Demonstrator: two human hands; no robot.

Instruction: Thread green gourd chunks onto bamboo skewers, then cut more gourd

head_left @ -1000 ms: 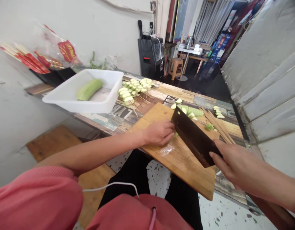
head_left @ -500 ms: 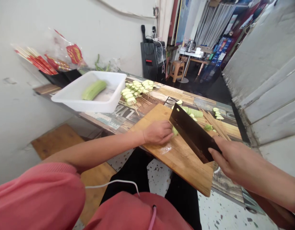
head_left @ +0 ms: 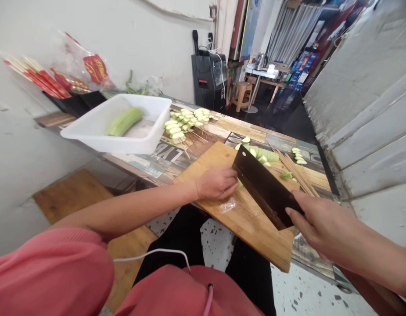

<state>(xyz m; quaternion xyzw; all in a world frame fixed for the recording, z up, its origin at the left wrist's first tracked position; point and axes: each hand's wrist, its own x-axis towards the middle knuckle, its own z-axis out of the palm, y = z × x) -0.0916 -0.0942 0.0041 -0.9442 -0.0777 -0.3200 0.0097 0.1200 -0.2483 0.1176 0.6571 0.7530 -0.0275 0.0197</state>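
Note:
On the wooden cutting board [head_left: 252,228], my left hand [head_left: 219,182] is closed with curled fingers over a pale green zucchini piece [head_left: 240,182], most of it hidden by the fingers and the blade. My right hand [head_left: 317,215] grips a dark, broad-bladed cleaver [head_left: 264,186] by the handle. The blade slants across the board, its holed front corner close to my left fingers. Behind the blade lies a row of zucchini slices [head_left: 262,153]. A small scrap of clear plastic [head_left: 227,205] rests by my left wrist.
A white plastic tub [head_left: 143,145] with a whole zucchini [head_left: 125,121] stands at the left. Skewered zucchini slices [head_left: 186,120] lie beside it. Bare wooden skewers [head_left: 296,171] and more skewered slices [head_left: 298,156] are on the right. A black speaker [head_left: 209,81] stands beyond the table.
The cleaver's handle end has dipped slightly, while its front corner stays near my left fingers. My left hand keeps its place on the board. The whole view has shifted a little.

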